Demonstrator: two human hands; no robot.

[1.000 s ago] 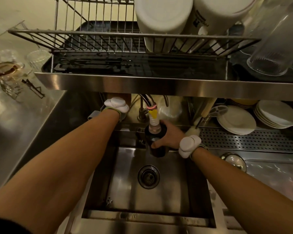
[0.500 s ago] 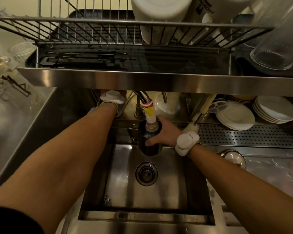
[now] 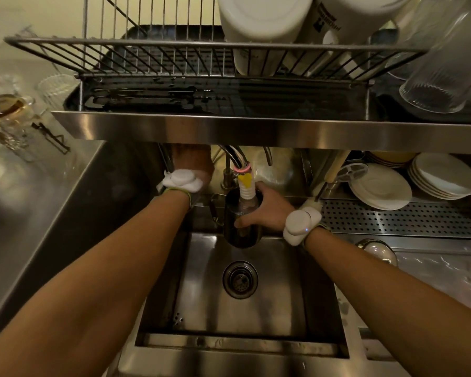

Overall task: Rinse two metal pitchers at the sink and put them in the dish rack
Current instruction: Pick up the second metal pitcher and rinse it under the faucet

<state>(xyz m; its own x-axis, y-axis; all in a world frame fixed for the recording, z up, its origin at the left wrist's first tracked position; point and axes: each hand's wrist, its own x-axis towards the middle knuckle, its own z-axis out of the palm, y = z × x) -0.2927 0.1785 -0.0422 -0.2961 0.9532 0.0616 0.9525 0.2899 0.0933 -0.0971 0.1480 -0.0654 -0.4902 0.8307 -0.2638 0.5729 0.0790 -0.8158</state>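
A dark metal pitcher (image 3: 239, 235) hangs upright over the back of the sink (image 3: 318, 303), its mouth right under the faucet nozzle (image 3: 245, 186) with the yellow tip. My right hand (image 3: 267, 210) grips the pitcher's body from the right, fingers wrapped round it. My left hand (image 3: 192, 163) reaches up behind the steel shelf edge beside the faucet; its fingers are hidden. The wire dish rack (image 3: 158, 58) sits on the shelf above the sink. A second pitcher is not visible.
White containers (image 3: 264, 25) and a clear glass (image 3: 441, 72) stand in the rack's right side. Stacked white plates (image 3: 381, 186) lie right of the sink on a perforated tray (image 3: 392, 219). Glassware (image 3: 8, 115) crowds the left counter. The drain (image 3: 239, 278) is at the sink's middle.
The pitcher stays under the faucet in my right hand, lifted slightly closer to the nozzle. My left hand has slid further up behind the shelf edge.
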